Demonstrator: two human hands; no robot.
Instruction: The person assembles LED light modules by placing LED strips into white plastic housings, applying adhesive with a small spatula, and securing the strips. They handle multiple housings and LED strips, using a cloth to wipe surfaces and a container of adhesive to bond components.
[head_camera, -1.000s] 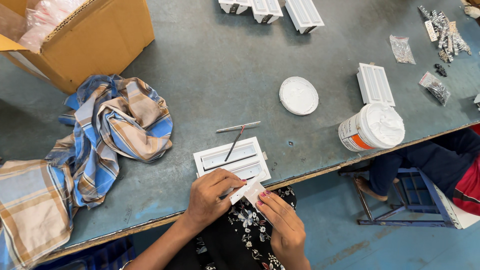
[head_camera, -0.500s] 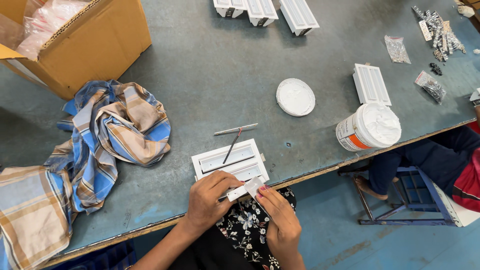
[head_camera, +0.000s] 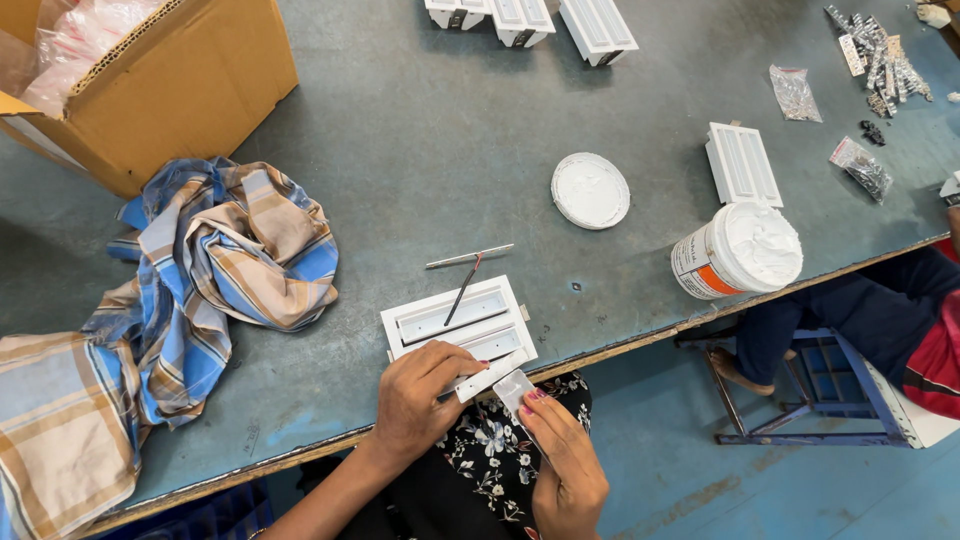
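Observation:
A white rectangular plastic frame (head_camera: 455, 318) with two long slots lies at the near edge of the grey-blue table (head_camera: 420, 150). My left hand (head_camera: 420, 395) rests on its near side and pinches a narrow white strip (head_camera: 487, 375). My right hand (head_camera: 562, 460), just off the table edge, holds a small pale flat piece (head_camera: 514, 387) against the end of that strip. A thin metal rod (head_camera: 470, 256) and a dark stick with a red tip (head_camera: 462, 290) lie across the frame's far edge.
An open tub of white paste (head_camera: 738, 252) and its round lid (head_camera: 590, 190) sit to the right, beside more white frames (head_camera: 742, 164). A checked cloth (head_camera: 215, 265) and cardboard box (head_camera: 150, 80) lie left. Bagged small parts (head_camera: 862, 165) are far right. Another person's leg (head_camera: 880, 310) is by a blue stool (head_camera: 830, 390).
My hands have kept to the same spot at the frame's near edge, working the strip and small piece slightly. The view has drifted a little; nothing else on the table moved.

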